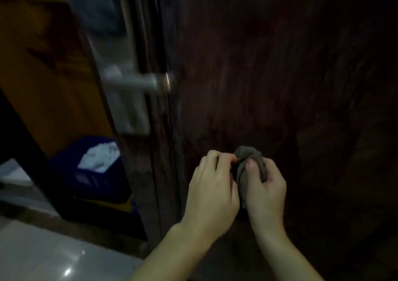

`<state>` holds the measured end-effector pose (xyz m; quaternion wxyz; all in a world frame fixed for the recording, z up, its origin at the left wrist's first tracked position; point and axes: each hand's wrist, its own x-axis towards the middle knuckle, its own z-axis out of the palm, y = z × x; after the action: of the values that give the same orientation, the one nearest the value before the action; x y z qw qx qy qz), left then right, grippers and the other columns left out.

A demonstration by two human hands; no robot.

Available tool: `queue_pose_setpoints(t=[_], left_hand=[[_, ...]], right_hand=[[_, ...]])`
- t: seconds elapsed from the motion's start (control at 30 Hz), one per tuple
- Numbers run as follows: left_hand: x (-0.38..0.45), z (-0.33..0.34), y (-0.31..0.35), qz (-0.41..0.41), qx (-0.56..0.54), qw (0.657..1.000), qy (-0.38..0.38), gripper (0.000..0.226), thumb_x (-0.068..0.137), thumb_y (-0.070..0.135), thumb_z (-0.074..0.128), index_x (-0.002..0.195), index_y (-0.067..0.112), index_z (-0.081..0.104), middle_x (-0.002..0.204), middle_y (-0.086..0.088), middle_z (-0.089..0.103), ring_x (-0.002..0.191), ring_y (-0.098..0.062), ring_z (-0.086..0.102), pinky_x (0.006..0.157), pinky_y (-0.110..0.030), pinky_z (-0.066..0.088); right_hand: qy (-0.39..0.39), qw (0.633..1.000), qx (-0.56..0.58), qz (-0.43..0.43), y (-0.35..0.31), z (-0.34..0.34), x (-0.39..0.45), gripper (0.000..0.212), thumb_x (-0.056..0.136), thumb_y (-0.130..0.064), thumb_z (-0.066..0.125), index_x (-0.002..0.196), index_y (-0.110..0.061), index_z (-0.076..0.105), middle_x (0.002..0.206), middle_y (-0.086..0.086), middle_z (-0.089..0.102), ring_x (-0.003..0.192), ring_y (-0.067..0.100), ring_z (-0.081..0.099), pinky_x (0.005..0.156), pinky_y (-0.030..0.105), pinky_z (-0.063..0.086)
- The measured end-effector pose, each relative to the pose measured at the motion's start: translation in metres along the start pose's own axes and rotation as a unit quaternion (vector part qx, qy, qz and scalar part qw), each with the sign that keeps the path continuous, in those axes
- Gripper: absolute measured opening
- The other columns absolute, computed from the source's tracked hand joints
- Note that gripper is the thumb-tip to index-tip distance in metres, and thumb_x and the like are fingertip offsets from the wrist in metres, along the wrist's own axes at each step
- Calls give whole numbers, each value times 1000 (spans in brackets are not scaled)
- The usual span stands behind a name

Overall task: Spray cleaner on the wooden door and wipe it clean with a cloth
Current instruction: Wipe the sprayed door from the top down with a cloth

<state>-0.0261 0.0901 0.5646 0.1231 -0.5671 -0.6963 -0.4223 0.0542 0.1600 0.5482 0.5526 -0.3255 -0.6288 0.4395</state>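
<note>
Bunching a grey-brown cloth (251,164) before the dark wooden door (280,65), low and right of the lever handle (133,81). Left hand (212,191) and right hand (266,191): fingers closed on cloth. No spray bottle seen. Judged step: readying cloth; next, press flat and wipe.

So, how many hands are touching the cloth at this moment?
2. The left hand pinches the cloth from its left side, and the right hand grips it from the right, both low in front of the wooden door.
</note>
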Motion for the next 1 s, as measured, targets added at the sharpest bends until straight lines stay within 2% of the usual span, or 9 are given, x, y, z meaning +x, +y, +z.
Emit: queue_pose_setpoints(t=[0.17, 0.3, 0.4, 0.57, 0.63, 0.7, 0.77, 0.87, 1.0], left_hand=[[95, -117, 58, 24, 2, 998, 59, 31, 82, 15, 46, 113, 18, 49, 106, 6, 46, 93, -12, 49, 78, -36, 50], [147, -179, 63, 49, 24, 991, 122, 33, 82, 22, 43, 114, 17, 48, 107, 0, 47, 96, -19, 50, 78, -41, 49], [173, -225, 47, 74, 72, 984, 146, 36, 81, 22, 53, 116, 17, 49, 109, -1, 46, 99, -21, 49, 78, -40, 50], [205, -282, -8, 91, 154, 963, 200, 30, 80, 23, 65, 106, 13, 55, 101, -4, 49, 93, -23, 51, 74, -41, 51], [219, -291, -30, 86, 181, 960, 195, 25, 83, 27, 65, 101, 13, 56, 97, -4, 48, 92, -23, 50, 73, -42, 50], [231, -295, -51, 92, 195, 959, 183, 23, 85, 31, 62, 99, 13, 58, 95, -3, 48, 90, -23, 50, 72, -43, 50], [242, -298, -66, 102, 184, 960, 186, 22, 86, 32, 60, 98, 14, 57, 95, -2, 48, 90, -22, 50, 73, -42, 50], [256, -301, -79, 130, 147, 958, 210, 18, 86, 28, 59, 96, 14, 57, 93, -2, 50, 86, -20, 50, 70, -41, 49], [270, -300, -83, 171, 134, 947, 234, 19, 83, 25, 59, 95, 10, 57, 90, -6, 52, 81, -23, 50, 68, -41, 48]], right_hand=[[-28, 985, -49, -161, -147, 21, 58, 18, 86, -35, 60, 88, -17, 57, 83, -7, 64, 79, 9, 63, 70, 35, 54], [7, 953, -61, -296, -221, 57, 95, 8, 82, -15, 65, 84, -9, 61, 87, 1, 54, 77, -4, 51, 73, 7, 40], [52, 938, -39, -340, -267, 92, 114, 16, 84, -20, 61, 85, -4, 62, 91, 8, 50, 76, -2, 43, 77, 1, 34], [119, 908, -33, -401, -326, 154, 151, 16, 84, -18, 60, 93, -5, 62, 99, 9, 49, 83, 11, 52, 78, 17, 43], [126, 881, -110, -442, -330, 178, 164, 22, 81, -16, 61, 100, -7, 64, 104, 13, 53, 85, 20, 57, 73, 29, 47], [136, 833, -223, -488, -318, 196, 172, 29, 77, -13, 65, 106, -11, 67, 107, 15, 56, 84, 31, 60, 60, 36, 50], [138, 782, -276, -541, -293, 199, 175, 30, 76, -12, 67, 106, -13, 66, 105, 13, 56, 79, 33, 61, 52, 36, 49], [93, 733, -299, -603, -260, 191, 171, 19, 86, -18, 63, 105, -16, 61, 104, 5, 49, 63, 28, 58, 49, 33, 45], [70, 692, -328, -639, -279, 185, 176, 12, 97, -23, 55, 102, -14, 61, 94, 12, 58, 56, 29, 56, 47, 34, 44]])
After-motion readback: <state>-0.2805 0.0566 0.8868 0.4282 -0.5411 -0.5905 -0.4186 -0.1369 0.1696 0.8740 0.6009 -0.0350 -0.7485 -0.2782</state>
